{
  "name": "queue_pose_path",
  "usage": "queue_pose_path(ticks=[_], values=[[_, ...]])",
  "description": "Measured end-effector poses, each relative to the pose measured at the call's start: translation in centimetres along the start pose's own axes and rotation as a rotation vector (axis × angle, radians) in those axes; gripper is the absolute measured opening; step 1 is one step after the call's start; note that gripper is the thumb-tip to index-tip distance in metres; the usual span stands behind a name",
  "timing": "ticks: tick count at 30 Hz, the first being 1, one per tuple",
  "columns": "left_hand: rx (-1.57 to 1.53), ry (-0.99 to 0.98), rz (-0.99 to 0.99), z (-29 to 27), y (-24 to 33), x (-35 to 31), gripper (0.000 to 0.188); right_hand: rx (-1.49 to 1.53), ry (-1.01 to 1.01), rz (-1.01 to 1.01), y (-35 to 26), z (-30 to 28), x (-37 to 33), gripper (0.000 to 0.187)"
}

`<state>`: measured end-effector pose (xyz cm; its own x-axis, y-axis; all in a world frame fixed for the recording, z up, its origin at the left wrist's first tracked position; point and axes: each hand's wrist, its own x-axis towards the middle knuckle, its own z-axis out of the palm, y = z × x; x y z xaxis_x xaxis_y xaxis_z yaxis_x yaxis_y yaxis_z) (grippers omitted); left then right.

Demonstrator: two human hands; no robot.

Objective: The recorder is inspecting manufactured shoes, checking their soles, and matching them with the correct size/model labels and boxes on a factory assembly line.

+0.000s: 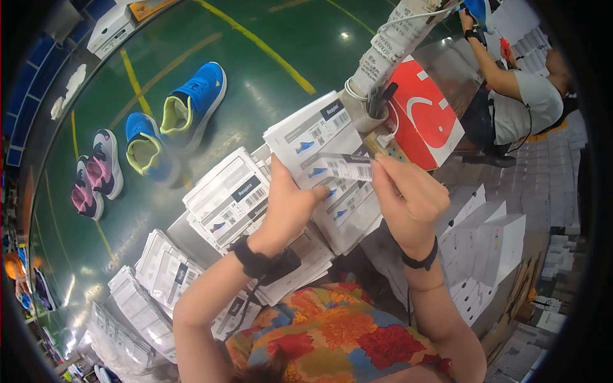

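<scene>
My left hand (285, 207) is closed on a white sheet of printed labels (313, 135), its thumb pressed across the front. The sheet carries several labels with small blue shoe pictures and barcodes. My right hand (412, 203) pinches the right end of a label strip (348, 167) between thumb and fingers. That strip stands out at an angle from the sheet. Whether its left end still sticks to the sheet, I cannot tell. Beside my left hand lies a stack of similar label sheets (223, 191), partly covered by my wrist.
Blue sneakers (201, 92) and grey-pink sneakers (105, 163) stand on the green table (268, 83). More label stacks (143, 313) lie at the near left. A wrapped post (389, 48), a power strip (386, 143) and a red-white box (424, 108) are behind my right hand. A co-worker (530, 105) sits at the far right.
</scene>
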<state>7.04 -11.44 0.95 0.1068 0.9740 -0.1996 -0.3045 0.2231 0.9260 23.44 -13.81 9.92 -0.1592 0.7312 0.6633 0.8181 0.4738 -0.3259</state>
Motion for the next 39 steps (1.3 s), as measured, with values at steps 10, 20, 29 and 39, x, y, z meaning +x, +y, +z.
queue_pose_path(ticks=[10,20,29,39], values=[[0.545,-0.21,-0.139,-3.2,2.2,0.2,0.068,1.069,-0.022,0.406,-1.8,2.1,5.9,0.035],[1.04,0.15,0.208,-16.9,9.8,-10.8,0.084,1.211,-0.477,0.887,-0.6,28.6,12.2,0.062],[1.077,0.583,-0.058,-30.3,9.1,-15.0,0.081,1.108,-0.18,0.8,-4.7,30.9,11.5,0.074],[1.516,0.819,0.074,-36.3,5.9,-6.7,0.094,0.483,-0.447,0.329,-3.2,32.4,9.8,0.104]])
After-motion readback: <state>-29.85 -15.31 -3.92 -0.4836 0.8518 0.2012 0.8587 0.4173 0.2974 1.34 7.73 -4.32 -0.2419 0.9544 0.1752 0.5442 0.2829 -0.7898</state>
